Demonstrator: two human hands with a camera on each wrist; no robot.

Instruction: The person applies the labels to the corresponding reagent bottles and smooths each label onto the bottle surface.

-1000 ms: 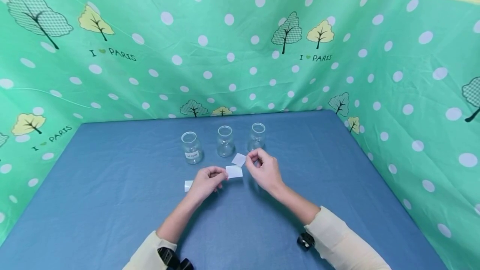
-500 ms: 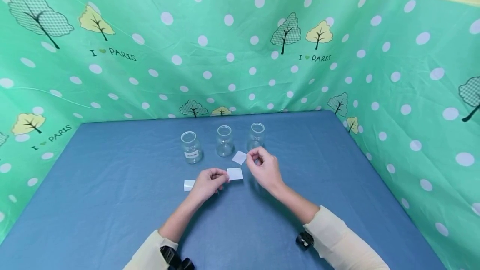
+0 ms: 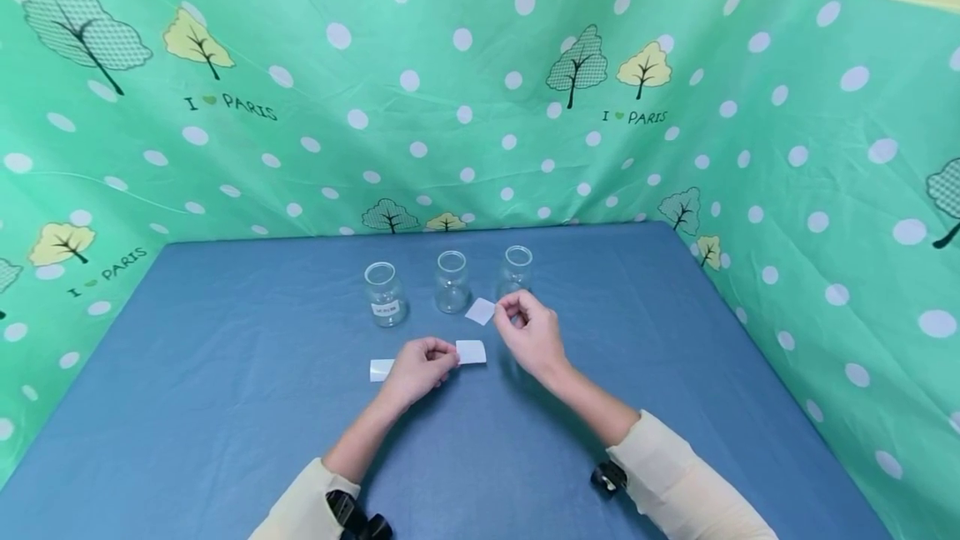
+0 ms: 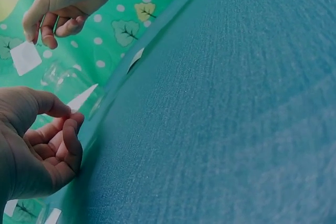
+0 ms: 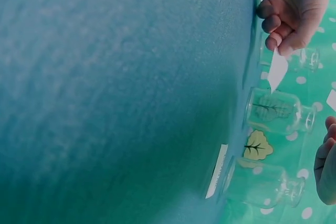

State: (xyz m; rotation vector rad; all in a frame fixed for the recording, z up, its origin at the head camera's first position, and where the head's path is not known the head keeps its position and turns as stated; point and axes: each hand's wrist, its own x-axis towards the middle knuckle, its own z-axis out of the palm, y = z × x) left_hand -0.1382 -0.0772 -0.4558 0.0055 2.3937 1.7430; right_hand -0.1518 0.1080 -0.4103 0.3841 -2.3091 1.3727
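Note:
My left hand pinches a small white square of paper between thumb and forefinger, over the table in front of the jars. Higher and to the right, my right hand pinches a white label by one corner. A gap separates the two pieces. In the left wrist view the label hangs from the right fingertips, while the paper shows nearly edge-on. Behind the hands stand three uncapped glass jars: a left one bearing a printed label, a middle one, and a right one, partly hidden.
Another white paper piece lies on the blue tabletop, partly covered by my left hand. One more white strip lies before the right jar in the right wrist view. A green dotted curtain rises behind the table and along its sides.
The paper and the label, overlapping at their edges one second ago, now stand apart. My left hand has lowered slightly toward me, and my right hand has risen a little.

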